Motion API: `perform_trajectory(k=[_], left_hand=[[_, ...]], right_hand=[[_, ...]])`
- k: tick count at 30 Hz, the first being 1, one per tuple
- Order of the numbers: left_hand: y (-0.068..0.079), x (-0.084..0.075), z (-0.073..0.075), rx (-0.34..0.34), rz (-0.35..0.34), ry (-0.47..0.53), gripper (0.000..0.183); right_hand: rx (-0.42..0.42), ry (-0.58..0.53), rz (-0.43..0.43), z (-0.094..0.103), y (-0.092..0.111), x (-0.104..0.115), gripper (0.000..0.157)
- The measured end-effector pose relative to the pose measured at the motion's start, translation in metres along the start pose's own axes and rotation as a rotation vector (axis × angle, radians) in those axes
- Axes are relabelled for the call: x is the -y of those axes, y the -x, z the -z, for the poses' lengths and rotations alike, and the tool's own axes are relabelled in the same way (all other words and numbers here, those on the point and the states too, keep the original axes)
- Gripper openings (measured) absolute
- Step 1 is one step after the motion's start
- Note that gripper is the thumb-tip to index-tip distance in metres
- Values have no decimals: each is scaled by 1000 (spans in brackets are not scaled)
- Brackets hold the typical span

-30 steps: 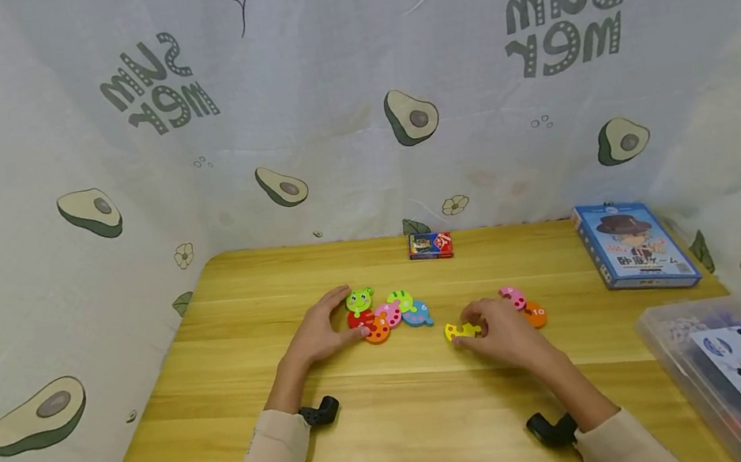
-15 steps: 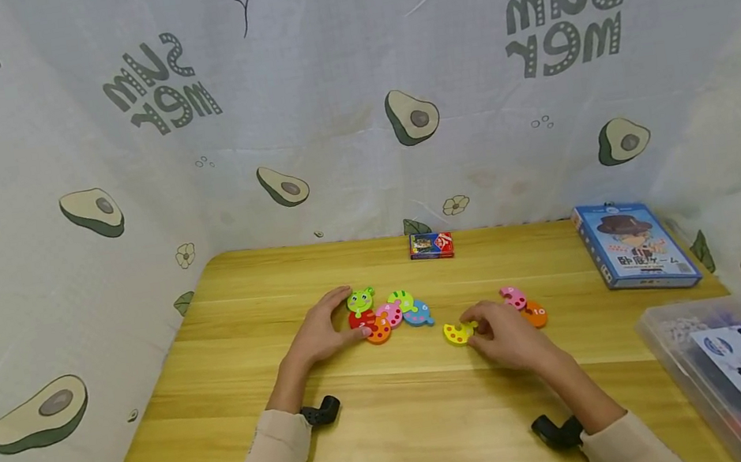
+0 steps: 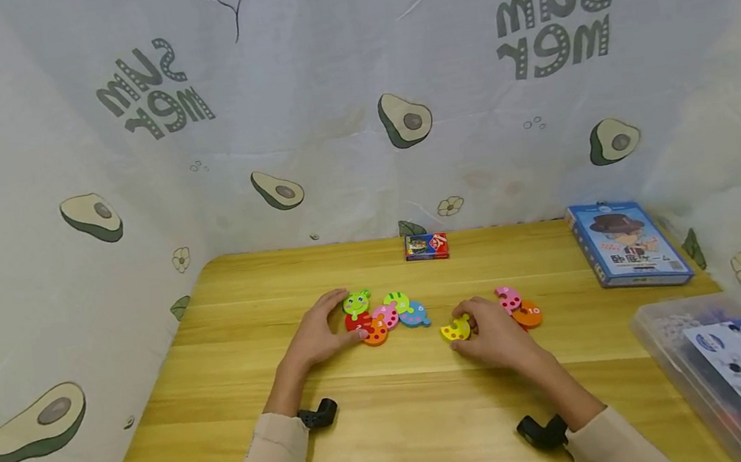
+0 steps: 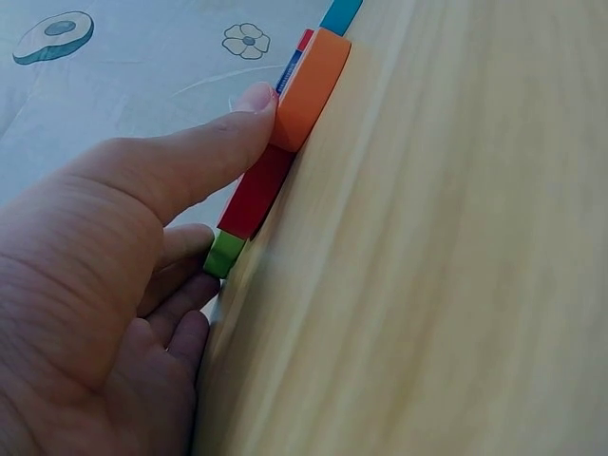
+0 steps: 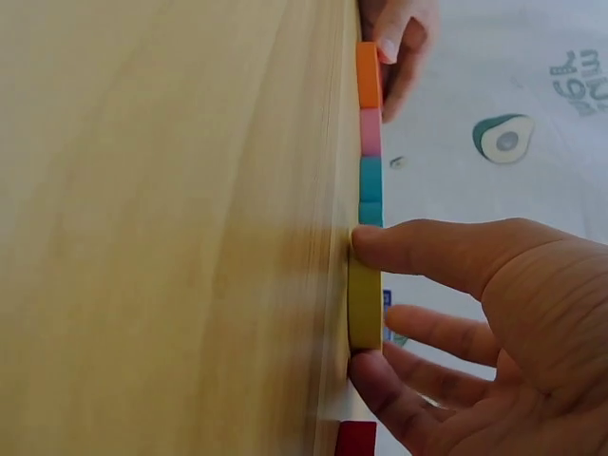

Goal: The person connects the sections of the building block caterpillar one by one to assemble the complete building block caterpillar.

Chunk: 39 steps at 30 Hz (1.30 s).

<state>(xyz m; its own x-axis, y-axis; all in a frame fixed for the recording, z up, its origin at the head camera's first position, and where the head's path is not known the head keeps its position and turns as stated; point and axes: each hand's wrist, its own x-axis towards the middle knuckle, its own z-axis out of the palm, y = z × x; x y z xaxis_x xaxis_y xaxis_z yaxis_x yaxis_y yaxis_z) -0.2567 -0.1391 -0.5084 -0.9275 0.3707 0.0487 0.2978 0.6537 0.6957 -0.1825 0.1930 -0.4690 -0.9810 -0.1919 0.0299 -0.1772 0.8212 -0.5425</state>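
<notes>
Here a clear box [image 3: 680, 375] holds whitish bits [image 3: 676, 327]; right hand [image 3: 490, 331] pinches yellow piece [image 3: 455, 331].

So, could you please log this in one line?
left hand: touching orange piece; right hand: pinching yellow piece; yellow piece: apart from blue piece

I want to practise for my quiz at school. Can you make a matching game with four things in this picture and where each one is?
Things:
1. yellow piece
2. smiling green piece
3. small red-and-blue box
4. clear plastic box

Places:
A. at the back edge of the table, near the middle
B. pinched in the right hand
C. at the table's right edge, near the front
D. at the left end of the row of coloured pieces, beside the left hand

Right pairs: 1-B, 2-D, 3-A, 4-C
</notes>
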Motion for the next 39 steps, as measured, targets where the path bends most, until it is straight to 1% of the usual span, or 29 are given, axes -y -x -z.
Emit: perform_trajectory(k=[5, 7, 11, 16, 20, 28, 33, 39], left_hand=[[0, -1, 2, -2, 14, 1, 89], [0, -2, 2, 2, 22, 2, 89], [1, -3, 2, 9, 37, 11, 89], [2, -4, 2, 3, 32, 20, 88], [2, -3, 2, 3, 34, 22, 88], [1, -1, 2, 0, 27, 12, 88], [1, -1, 0, -10, 14, 7, 88], [1, -2, -1, -5, 31, 0, 88]], right_hand=[[3, 6, -18, 2, 1, -1, 59], [12, 4, -30, 2, 0, -2, 60], [29, -2, -41, 2, -1, -3, 57], [41, -30, -52, 3, -1, -3, 53], [30, -60, -43, 3, -3, -2, 52], [-1, -95, -38, -1, -11, 9, 53], [-10, -102, -5, -6, -17, 17, 52], [-9, -112, 8, -11, -22, 22, 51]])
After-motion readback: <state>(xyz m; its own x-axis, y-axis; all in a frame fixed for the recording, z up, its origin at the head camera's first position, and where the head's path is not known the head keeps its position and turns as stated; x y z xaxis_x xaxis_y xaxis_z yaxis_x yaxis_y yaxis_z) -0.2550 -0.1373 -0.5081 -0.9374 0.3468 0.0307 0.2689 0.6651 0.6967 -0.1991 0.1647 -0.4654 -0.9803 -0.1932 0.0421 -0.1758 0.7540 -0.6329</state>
